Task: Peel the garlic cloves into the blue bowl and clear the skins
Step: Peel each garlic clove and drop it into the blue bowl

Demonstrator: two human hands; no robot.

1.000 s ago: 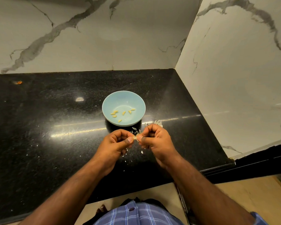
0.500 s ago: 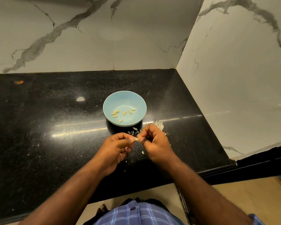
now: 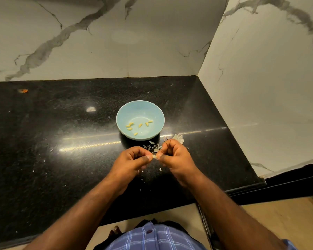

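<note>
Left hand (image 3: 132, 160) and right hand (image 3: 175, 156) pinch one garlic clove (image 3: 154, 156) between curled fingertips, seemingly part-skinned, above the countertop (image 3: 61, 159) near the blue bowl (image 3: 123, 114), skins (image 3: 153, 147) scattered between.

Dim warm light; a glare streak crosses the glossy black desk (image 3: 43, 159); wide-angle bending at edges, sharp centre

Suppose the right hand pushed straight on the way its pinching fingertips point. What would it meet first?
The right hand points toward the left hand; after the garlic clove both pinch, it would probably meet the left fingertips.
</note>
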